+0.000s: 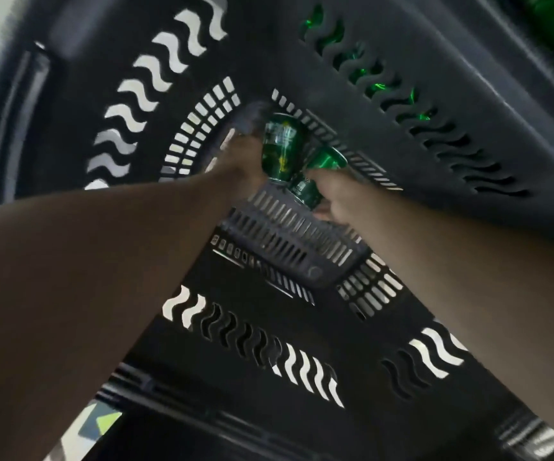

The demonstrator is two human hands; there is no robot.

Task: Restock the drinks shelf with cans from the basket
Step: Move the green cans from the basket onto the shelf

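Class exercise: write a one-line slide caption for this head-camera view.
Both arms reach into a black slotted basket, left hand and right hand each gripping a green can.

The basket (302, 94) is black plastic, its walls cut with wavy slots and its floor with rows of short straight slits (pale light shows through many of them). Down on that floor are two green cans (280, 146), close together near the far corner; the picture is blurred, so whether they lie on the floor or are lifted off it cannot be told. More green glints through the slots of the far wall.
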